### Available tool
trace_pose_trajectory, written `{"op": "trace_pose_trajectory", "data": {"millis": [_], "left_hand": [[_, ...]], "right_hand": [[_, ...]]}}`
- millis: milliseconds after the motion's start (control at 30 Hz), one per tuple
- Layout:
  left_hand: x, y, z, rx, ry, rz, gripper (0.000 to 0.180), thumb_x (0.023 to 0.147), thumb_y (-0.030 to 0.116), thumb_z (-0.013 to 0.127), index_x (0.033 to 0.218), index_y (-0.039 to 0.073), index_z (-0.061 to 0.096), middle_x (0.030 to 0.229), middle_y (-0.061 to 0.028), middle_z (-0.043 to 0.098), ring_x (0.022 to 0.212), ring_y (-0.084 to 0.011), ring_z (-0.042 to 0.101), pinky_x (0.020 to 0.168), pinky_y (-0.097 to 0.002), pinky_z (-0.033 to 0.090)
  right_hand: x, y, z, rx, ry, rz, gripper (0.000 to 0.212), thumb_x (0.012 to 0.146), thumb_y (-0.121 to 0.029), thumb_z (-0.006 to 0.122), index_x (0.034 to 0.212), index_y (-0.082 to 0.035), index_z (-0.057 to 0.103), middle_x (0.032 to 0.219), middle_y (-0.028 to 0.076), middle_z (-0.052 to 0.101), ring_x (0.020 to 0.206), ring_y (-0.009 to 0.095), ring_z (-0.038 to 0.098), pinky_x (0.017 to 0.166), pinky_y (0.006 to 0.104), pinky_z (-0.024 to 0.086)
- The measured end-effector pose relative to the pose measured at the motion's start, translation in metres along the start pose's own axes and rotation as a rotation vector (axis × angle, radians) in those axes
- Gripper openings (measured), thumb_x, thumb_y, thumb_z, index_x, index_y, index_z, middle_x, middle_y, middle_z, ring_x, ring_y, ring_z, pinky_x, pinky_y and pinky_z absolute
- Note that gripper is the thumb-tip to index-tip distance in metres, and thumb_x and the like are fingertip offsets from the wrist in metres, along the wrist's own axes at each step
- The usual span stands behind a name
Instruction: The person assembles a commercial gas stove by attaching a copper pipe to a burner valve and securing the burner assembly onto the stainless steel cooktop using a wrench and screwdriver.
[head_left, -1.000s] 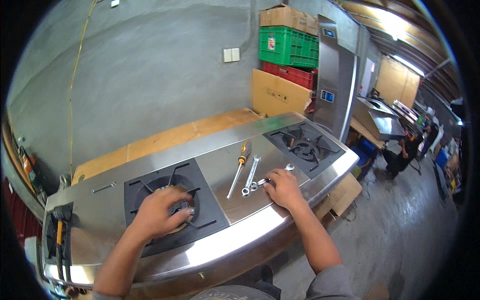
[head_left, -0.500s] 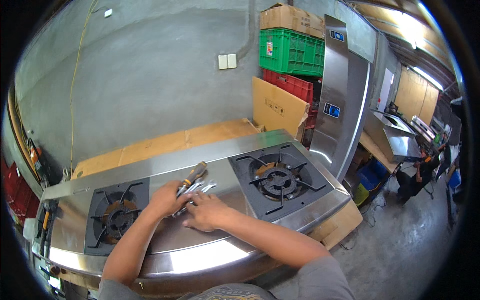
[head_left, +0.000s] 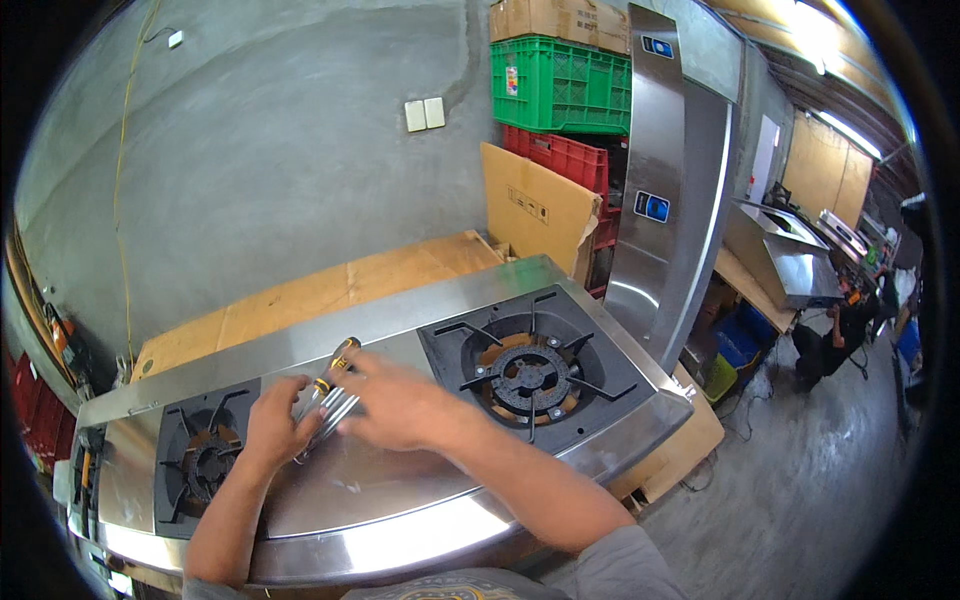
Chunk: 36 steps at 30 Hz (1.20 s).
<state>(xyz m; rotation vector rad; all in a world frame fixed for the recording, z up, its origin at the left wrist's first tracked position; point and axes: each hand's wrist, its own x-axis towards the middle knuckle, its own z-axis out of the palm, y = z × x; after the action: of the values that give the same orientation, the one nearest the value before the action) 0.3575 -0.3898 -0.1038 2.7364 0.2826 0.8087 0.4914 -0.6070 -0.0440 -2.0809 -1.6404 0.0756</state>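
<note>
Tools lie bunched on the bare steel between the two burners of a stainless gas stove (head_left: 385, 500). Among them are silvery wrenches (head_left: 336, 412) and a screwdriver (head_left: 346, 348) with a black and yellow handle pointing away from me. My left hand (head_left: 275, 420) curls round the near left side of the bunch, its thumb against the wrenches. From the right, my right hand (head_left: 390, 405) reaches over the tools with its fingers apart, hiding part of the screwdriver. The right burner (head_left: 530, 375) sits beyond my right hand, the left burner (head_left: 205, 460) beside my left wrist.
Behind the stove, cardboard (head_left: 330, 290) lies along the grey wall. A green crate (head_left: 560, 85) is stacked on red crates (head_left: 560, 155) at the back, beside a tall steel panel (head_left: 650, 150). Far right, a person (head_left: 835, 345) crouches near a bench.
My hands have moved apart slightly; the right fingers have spread and lifted over the tools. The tools have shifted in the grasp. The whole view has swung a little to the right.
</note>
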Motion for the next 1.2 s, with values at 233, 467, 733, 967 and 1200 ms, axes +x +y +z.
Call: {"op": "trace_pose_trajectory", "data": {"millis": [233,467,733,967,1200], "left_hand": [[0.005,0.067,-0.02,-0.102,-0.232,0.26,0.039,0.084,0.035,0.077,0.107,0.004,0.07,0.103,-0.0173,0.072,0.092,-0.0362,0.07,0.084,-0.0431,0.055],[0.084,0.14,0.095,-0.054,-0.309,0.269,0.051,0.089,0.049,0.068,0.124,0.011,0.068,0.112,-0.0185,0.07,0.108,-0.038,0.066,0.092,-0.0495,0.052],[0.083,0.159,0.149,-0.005,-0.425,0.159,0.045,0.085,0.052,0.069,0.094,0.01,0.08,0.106,-0.0133,0.071,0.125,-0.0389,0.048,0.105,-0.055,0.036],[0.094,0.168,0.172,0.069,-0.306,0.274,0.048,0.071,0.051,0.079,0.11,0.023,0.078,0.106,-0.0057,0.07,0.121,-0.0287,0.051,0.101,-0.0524,0.033],[-0.037,0.177,-0.005,-0.401,0.39,0.281,0.049,0.075,0.044,0.08,0.112,0.012,0.072,0.108,-0.0097,0.069,0.106,-0.0318,0.063,0.094,-0.0478,0.046]], "right_hand": [[-0.093,0.142,-0.089,-0.038,0.242,0.284,0.065,0.088,-0.039,0.073,0.14,-0.002,0.057,0.141,0.021,0.059,0.132,0.033,0.056,0.113,0.0426,0.042],[-0.135,0.291,-0.104,-0.099,-0.021,0.249,0.06,0.077,-0.048,0.083,0.122,-0.01,0.073,0.139,0.018,0.059,0.132,0.036,0.053,0.113,0.0442,0.04],[-0.129,0.285,-0.083,-0.102,-0.101,0.258,0.039,0.068,-0.037,0.087,0.09,-0.006,0.08,0.15,0.022,0.048,0.138,0.042,0.044,0.116,0.048,0.034],[-0.141,0.263,-0.105,-0.235,-0.214,0.274,0.049,0.092,-0.035,0.073,0.115,0.008,0.068,0.141,0.025,0.054,0.122,0.038,0.054,0.103,0.0434,0.044],[-0.138,0.237,-0.103,-0.108,-0.103,0.424,0.041,0.096,-0.03,0.069,0.113,0.007,0.071,0.133,0.025,0.063,0.118,0.038,0.062,0.104,0.038,0.046]]}}
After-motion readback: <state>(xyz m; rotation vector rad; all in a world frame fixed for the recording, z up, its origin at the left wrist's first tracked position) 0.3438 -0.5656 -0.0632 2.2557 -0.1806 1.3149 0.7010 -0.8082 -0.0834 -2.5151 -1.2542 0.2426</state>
